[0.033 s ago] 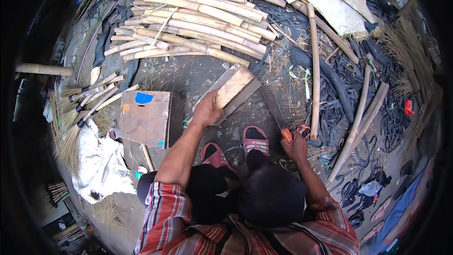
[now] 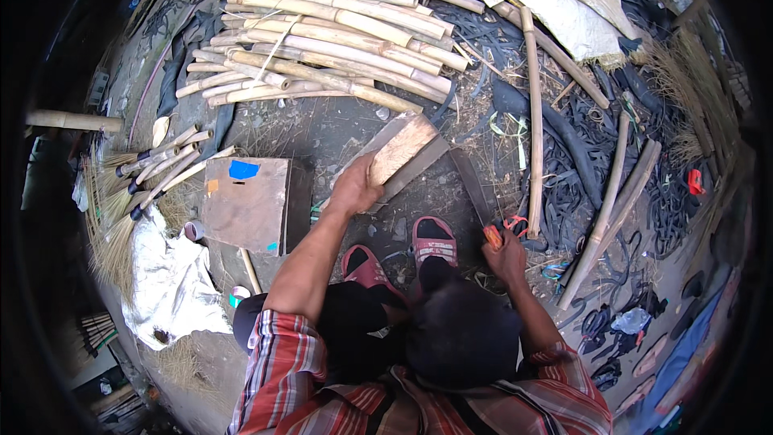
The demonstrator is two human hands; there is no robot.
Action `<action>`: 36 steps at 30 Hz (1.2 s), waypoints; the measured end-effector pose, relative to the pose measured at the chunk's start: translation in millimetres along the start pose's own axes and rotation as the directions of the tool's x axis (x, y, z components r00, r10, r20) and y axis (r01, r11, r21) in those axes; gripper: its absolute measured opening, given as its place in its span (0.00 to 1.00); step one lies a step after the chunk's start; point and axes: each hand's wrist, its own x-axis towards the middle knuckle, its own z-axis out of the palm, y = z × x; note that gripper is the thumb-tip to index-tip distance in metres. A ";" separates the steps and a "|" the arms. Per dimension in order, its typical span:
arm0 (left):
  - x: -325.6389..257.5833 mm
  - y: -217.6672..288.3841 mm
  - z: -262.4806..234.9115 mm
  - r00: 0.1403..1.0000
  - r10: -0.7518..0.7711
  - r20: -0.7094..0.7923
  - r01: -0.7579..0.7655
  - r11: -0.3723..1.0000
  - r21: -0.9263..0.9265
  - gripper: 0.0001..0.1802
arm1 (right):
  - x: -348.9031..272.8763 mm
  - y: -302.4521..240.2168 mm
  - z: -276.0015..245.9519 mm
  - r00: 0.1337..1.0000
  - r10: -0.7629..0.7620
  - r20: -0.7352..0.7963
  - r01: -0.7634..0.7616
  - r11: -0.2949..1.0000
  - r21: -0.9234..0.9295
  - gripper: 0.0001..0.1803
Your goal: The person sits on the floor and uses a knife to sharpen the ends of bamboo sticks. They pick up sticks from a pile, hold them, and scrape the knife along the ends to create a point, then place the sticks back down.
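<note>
My left hand (image 2: 354, 185) is wrapped round the near end of a wooden block (image 2: 407, 145), which has a pale face and grey-brown sides. The block slants away to the right, low over the ground in front of my feet. To its right, my right hand (image 2: 506, 256) is closed on the orange handle of a machete (image 2: 473, 187). Its long dark blade points away from me and slightly left, its far end close to the block. My fingers cover part of the handle. A red-orange looped thing (image 2: 518, 225) lies just beyond my right hand.
Beyond the block lies a pile of bamboo poles (image 2: 338, 28). A brown box (image 2: 245, 205) stands left, near brooms (image 2: 121, 234) and a white sack (image 2: 173, 290). On the right are more poles (image 2: 533, 121) and tangled black rubber strips (image 2: 576, 169). Pink sandals (image 2: 435, 243) are on my feet.
My right hand and the machete have shifted slightly right and downward in the picture. My left hand keeps its grip on the block.
</note>
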 end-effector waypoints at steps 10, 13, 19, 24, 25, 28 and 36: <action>68.6 55.6 15.4 0.991 0.098 0.091 -0.107 0.989 0.104 0.61 | -9.5 42.3 15.6 0.970 0.161 -0.183 -0.124 0.972 0.201 0.18; 57.1 52.2 15.5 0.979 0.055 0.195 -0.107 0.958 0.265 0.63 | -5.5 39.4 20.5 0.949 0.272 -0.158 -0.237 0.949 0.208 0.18; 51.1 38.6 42.2 0.983 0.001 0.183 -0.053 0.959 0.280 0.54 | -0.9 41.1 17.6 0.956 0.229 -0.181 -0.194 0.963 0.189 0.20; 53.3 19.6 31.2 0.964 0.091 0.249 -0.042 0.980 -0.195 0.36 | 0.5 55.8 20.2 0.971 0.177 -0.159 -0.153 0.976 0.152 0.20; 53.3 18.8 31.2 0.949 0.124 0.290 -0.024 0.945 -0.327 0.36 | -1.4 58.4 21.6 0.971 0.172 -0.164 -0.145 0.976 0.162 0.20; 66.8 21.1 39.2 0.865 0.199 0.461 0.149 0.775 -0.614 0.37 | -4.4 63.6 26.7 0.957 0.266 -0.119 -0.264 0.964 0.033 0.21; 94.4 7.5 82.9 0.966 -0.210 0.150 0.258 0.789 -0.558 0.53 | -13.0 71.1 39.6 0.968 0.222 -0.118 -0.216 0.974 0.062 0.21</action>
